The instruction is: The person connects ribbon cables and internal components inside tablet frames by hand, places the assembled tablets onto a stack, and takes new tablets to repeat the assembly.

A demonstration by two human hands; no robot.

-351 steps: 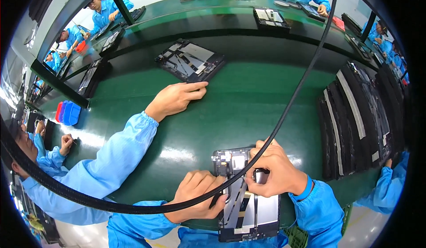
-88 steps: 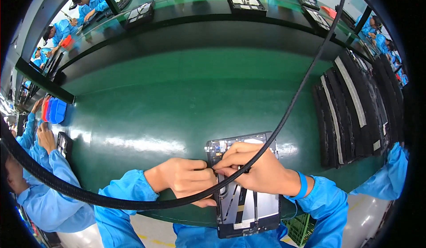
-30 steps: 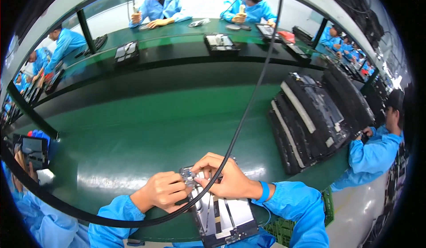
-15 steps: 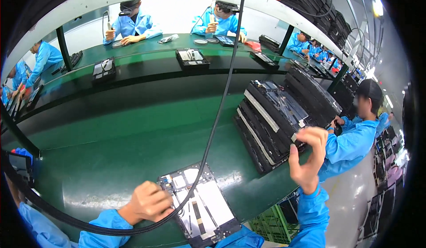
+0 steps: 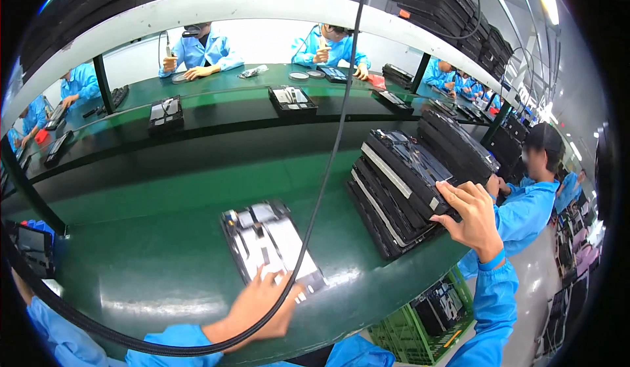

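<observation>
A flat grey and silver device assembly [image 5: 266,239] lies open on the green work table [image 5: 164,262] in front of me. My left hand [image 5: 259,304] rests on its near edge with the fingers spread. My right hand [image 5: 474,217] is stretched out to the right. Its fingers curl over the near corner of the top black tray [image 5: 410,163] in a slanted stack of black trays [image 5: 384,213].
A black cable [image 5: 328,163] hangs across the view. A person in a blue coat [image 5: 531,199] stands just beyond the tray stack. More black trays [image 5: 292,98] sit on the far belt, where other people work. A green crate [image 5: 420,321] stands under the table edge.
My right hand left the assembly and swung right to the tray stack, now gripping the top tray's corner. My left hand stayed on the assembly. The view turned to the right.
</observation>
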